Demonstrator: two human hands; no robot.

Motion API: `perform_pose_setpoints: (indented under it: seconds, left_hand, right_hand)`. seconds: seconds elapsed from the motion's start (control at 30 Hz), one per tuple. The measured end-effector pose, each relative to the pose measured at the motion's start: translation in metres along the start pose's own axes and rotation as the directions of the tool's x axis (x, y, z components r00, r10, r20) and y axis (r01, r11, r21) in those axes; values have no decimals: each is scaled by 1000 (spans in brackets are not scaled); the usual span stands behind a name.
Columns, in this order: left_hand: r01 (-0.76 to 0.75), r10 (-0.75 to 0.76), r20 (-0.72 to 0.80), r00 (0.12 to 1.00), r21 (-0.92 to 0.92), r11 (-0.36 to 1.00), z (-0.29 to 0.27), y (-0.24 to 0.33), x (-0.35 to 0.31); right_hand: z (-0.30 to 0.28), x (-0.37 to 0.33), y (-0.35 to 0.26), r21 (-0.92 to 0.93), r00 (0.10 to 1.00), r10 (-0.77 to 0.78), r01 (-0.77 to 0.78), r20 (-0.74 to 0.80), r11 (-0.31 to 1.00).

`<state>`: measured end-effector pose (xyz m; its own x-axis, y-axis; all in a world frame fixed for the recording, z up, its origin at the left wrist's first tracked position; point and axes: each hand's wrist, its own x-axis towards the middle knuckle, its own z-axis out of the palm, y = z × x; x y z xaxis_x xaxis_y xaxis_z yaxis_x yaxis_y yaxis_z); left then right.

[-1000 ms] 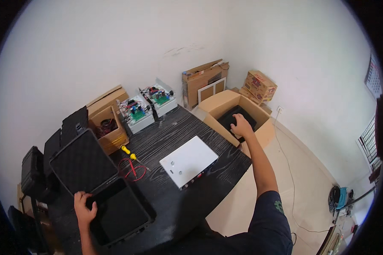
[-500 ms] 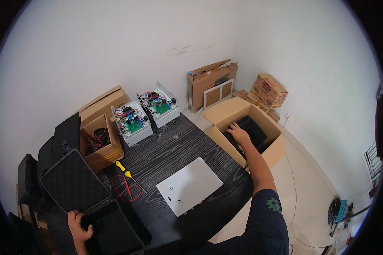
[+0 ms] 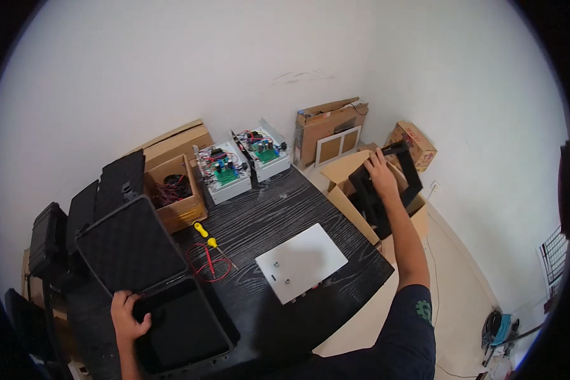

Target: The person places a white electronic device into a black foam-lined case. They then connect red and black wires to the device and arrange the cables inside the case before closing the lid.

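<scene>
Two open pale-grey metal enclosures (image 3: 232, 191) with green circuit boards stand side by side on the black wood-grained bench (image 3: 285, 206). Just beside them, an open brown cardboard box (image 3: 182, 219) holds tangled dark and red wires (image 3: 171, 190). Nearer lie two yellow-handled tools (image 3: 201, 229) and a looped thin red lead (image 3: 210, 261). By the wall, a white-framed brown panel (image 3: 329, 149) stands before a slim brown carton (image 3: 309, 136).

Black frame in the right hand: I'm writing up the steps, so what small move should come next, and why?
Perhaps ease the black frame higher, clear of the carton: the right hand holds it tilted, and its lower part seems to lie within the carton's walls.
</scene>
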<state>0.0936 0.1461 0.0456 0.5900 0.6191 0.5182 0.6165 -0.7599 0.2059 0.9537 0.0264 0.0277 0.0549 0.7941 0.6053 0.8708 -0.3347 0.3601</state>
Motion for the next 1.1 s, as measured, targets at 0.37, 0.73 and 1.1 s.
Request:
perform_pose_setpoints:
  seconds: [0.37,0.73,1.1]
  left_hand:
    - [-8,7,-41,999,-35,999,-14,3,-3]
    - [-27,-63,-160,985,-504,863,-29,-5,-19]
    - [205,-426,-3,905,-873,442,-79,21,-47]
  right_hand:
    - [-222,125,-176,109,960,-124,155,-251,982]
    - [-398,156,-418,405,829,-434,553,-351,728]
    - [-397,143,-534,620,669,-695,670,-264,409]
